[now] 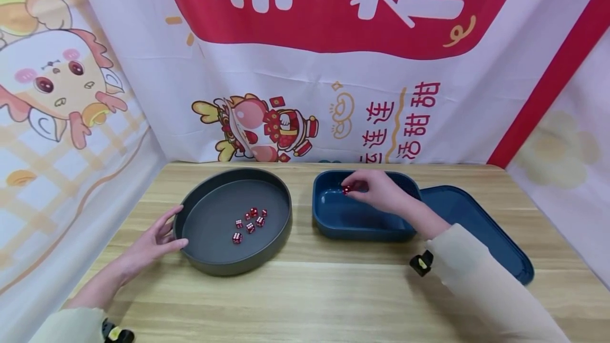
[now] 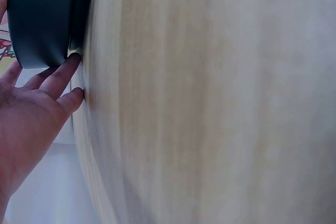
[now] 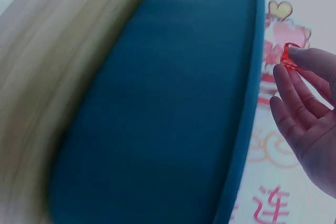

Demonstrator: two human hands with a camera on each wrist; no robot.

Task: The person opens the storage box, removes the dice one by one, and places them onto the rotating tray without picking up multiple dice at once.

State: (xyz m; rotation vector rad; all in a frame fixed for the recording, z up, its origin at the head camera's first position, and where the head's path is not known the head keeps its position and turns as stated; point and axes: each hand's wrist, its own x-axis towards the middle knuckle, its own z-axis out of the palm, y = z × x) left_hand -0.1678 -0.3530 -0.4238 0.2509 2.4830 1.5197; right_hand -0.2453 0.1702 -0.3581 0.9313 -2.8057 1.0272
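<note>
My right hand (image 1: 376,190) pinches a small clear red die (image 1: 346,190) between thumb and fingertips over the deep blue rectangular container (image 1: 364,234). In the right wrist view the red die (image 3: 288,59) shows above the container's rim. On the left, a round dark grey pan (image 1: 209,266) stands on the table with several red dice (image 1: 250,227) grouped right of its middle. My left hand (image 1: 154,240) rests against the pan's left outer wall, thumb and fingers spread along it. The left wrist view shows fingertips (image 2: 73,59) low at the pan's base.
A flat blue lid (image 1: 476,226) lies on the wooden table (image 1: 314,300) at the right, partly under my right forearm. Printed cloth (image 1: 295,75) hangs behind the table's back edge, with more cloth at both sides. The container and pan stand side by side with a gap between.
</note>
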